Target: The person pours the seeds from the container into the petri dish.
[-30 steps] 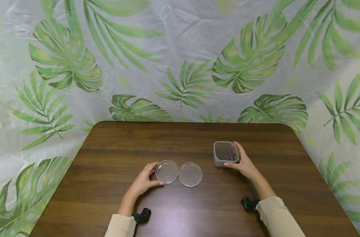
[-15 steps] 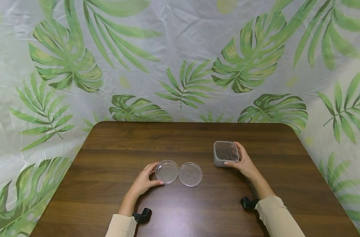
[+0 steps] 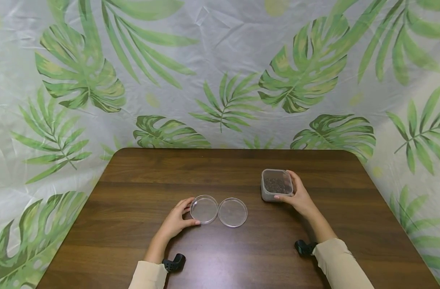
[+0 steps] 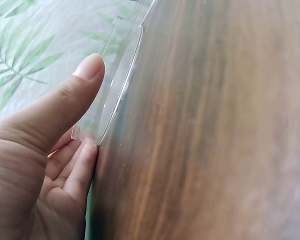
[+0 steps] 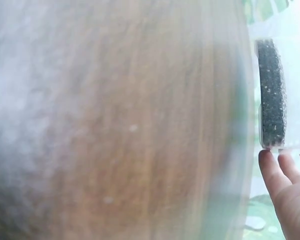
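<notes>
My left hand (image 3: 174, 221) holds a clear round petri dish (image 3: 204, 210) by its left side, thumb at the near edge and fingers round the far edge. In the left wrist view, the thumb (image 4: 90, 67) lies along the dish wall. A second, shallow petri dish (image 3: 232, 212) lies right beside the first, rims meeting. To the right, my right hand (image 3: 300, 196) grips a clear square plastic container (image 3: 268, 197) between thumb and fingers. Dark grainy material (image 5: 272, 95) fills its lower part. In the right wrist view, the container stands apart from the tabletop.
Everything is over a dark brown wooden table (image 3: 220, 257) with rounded far corners. Behind it hangs a pale cloth (image 3: 234, 48) printed with green leaves. Each wrist wears a black band, the left one (image 3: 174, 263) and the right one (image 3: 305, 248).
My right hand has raised the container slightly, and it has shifted a little toward the far side. My left hand and both dishes stay as they were.
</notes>
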`<state>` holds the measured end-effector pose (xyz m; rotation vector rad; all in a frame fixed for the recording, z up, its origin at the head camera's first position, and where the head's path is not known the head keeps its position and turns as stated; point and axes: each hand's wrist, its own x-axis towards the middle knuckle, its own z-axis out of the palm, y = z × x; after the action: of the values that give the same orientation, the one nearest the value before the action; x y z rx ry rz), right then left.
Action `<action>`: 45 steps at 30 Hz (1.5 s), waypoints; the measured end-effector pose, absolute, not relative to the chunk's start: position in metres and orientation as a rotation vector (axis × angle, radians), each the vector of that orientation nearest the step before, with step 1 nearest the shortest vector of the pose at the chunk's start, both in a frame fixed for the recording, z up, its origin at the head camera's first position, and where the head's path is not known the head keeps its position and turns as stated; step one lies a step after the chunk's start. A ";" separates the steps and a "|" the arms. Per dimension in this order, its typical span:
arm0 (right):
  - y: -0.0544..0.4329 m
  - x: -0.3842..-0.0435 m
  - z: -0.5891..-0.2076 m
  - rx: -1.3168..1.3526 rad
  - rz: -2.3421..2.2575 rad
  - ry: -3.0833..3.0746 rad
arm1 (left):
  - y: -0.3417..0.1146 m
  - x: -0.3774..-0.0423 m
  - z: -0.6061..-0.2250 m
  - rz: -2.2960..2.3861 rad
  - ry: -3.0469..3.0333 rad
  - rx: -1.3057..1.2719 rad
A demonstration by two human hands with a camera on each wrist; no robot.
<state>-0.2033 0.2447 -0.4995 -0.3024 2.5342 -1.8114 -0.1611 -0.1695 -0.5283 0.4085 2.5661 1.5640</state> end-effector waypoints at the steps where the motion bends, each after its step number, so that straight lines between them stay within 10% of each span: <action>1: 0.245 -0.204 -0.499 -0.306 -1.806 2.544 | -0.169 -0.161 -0.528 1.564 2.567 0.407; 25: 0.195 -0.181 -0.433 -0.528 -1.777 2.715 | -0.169 -0.159 -0.528 1.558 2.565 0.405; 45: 0.165 -0.195 -0.454 -0.677 -1.665 2.859 | -0.169 -0.160 -0.530 1.599 2.544 0.412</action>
<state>-0.1952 0.1648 -0.4538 -0.6767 2.8585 -1.6646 -0.1595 -0.1690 -0.5298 0.4124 2.5435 1.5986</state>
